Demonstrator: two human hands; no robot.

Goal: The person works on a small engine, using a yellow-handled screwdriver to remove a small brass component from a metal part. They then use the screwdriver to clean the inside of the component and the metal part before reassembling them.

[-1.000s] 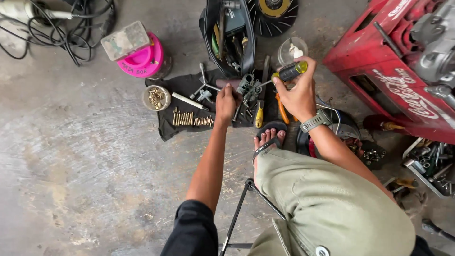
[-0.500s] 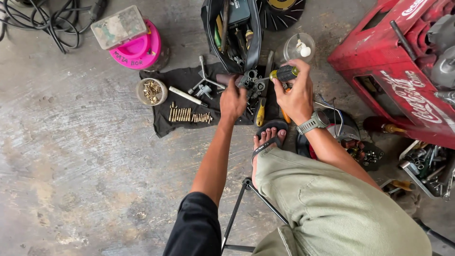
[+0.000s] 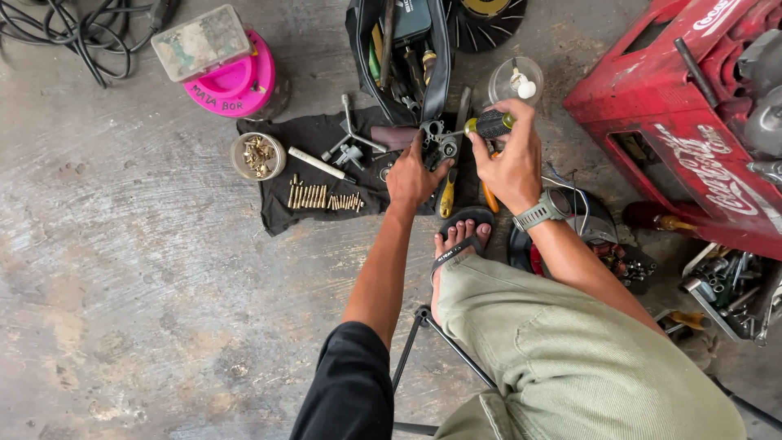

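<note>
Black-and-green screwdriver [image 3: 493, 125] gripped in right hand [image 3: 509, 163]; left hand [image 3: 411, 175] pinning metal part [image 3: 438, 145] on black cloth [image 3: 305, 175]. Needs tip seated squarely.

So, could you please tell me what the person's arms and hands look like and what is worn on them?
Both hands are bare, with no gloves. The left arm has a black sleeve pushed up near the elbow. The right hand has a grey-green wristwatch on its wrist; no sleeve shows on that forearm. The left hand has no ring or band that I can see.

Green-and-black-handled screwdriver [image 3: 491, 125] pointing left at a small grey metal part [image 3: 438, 145] on black cloth.
</note>
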